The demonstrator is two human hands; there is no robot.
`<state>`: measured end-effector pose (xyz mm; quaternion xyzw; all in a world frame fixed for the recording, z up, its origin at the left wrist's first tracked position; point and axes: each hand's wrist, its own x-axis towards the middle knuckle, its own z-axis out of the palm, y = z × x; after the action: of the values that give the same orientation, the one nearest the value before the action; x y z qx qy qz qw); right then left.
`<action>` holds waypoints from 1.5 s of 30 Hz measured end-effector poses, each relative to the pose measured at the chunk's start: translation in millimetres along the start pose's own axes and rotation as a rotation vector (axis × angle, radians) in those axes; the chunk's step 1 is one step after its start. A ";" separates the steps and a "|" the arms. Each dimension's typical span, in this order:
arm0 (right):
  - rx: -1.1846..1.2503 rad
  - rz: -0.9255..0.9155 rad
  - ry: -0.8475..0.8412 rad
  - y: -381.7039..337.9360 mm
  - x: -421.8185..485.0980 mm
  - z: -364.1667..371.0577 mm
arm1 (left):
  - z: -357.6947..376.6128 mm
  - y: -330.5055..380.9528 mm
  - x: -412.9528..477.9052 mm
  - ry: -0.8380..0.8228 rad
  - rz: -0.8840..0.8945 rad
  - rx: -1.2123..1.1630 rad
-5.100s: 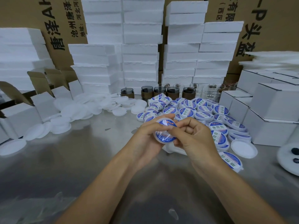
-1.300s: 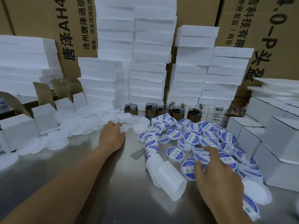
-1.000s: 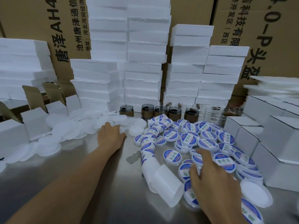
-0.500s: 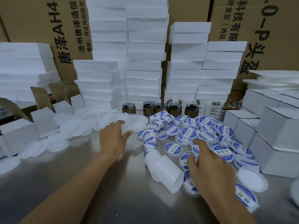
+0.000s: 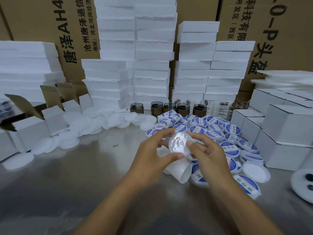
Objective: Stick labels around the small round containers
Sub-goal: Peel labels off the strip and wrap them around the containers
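steel table [image 5: 71, 180] carries labelled containers [image 5: 213, 133], white lids [image 5: 94, 124], boxes [image 5: 286, 133].

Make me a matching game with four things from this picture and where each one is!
Things:
1. clear container
2. white discs
3. dark jars
4. white boxes

Places:
A. in a row at the back, in front of the foam stacks
B. stacked at the far right
C. held between the left hand and the right hand
D. spread out to the left of the hands

Pairs: 1-C, 2-D, 3-A, 4-B.
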<state>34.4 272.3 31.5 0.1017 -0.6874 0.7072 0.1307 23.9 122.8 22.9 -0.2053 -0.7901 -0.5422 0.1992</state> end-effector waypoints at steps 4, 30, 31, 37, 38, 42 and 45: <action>0.107 0.062 0.064 -2.3 0.2 3.9 | -0.4 0.6 2.9 0.061 -0.245 -0.545; -1.487 -0.209 -0.142 10.7 16.1 26.1 | -27.4 -17.5 18.1 0.386 -0.425 -0.972; -1.515 -0.173 -0.131 11.2 16.8 24.6 | -27.3 -17.8 18.1 0.387 -0.427 -0.971; -1.523 0.042 -0.112 9.8 22.8 14.4 | -28.0 -18.1 17.7 0.372 -0.434 -0.991; -1.476 0.071 -0.119 7.8 24.6 12.3 | -27.4 -18.0 17.8 0.367 -0.433 -0.982; -0.940 0.192 -0.148 -3.0 34.2 0.2 | -21.6 -18.6 17.6 0.321 -0.487 -0.843; -0.396 0.274 -0.165 -8.8 33.9 -3.1 | -14.7 -17.1 13.0 0.230 -0.539 -0.653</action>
<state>5.2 277.1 50.7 0.0375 -0.8282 0.5591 -0.0056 5.1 104.8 21.5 0.0178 -0.5753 -0.8154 0.0618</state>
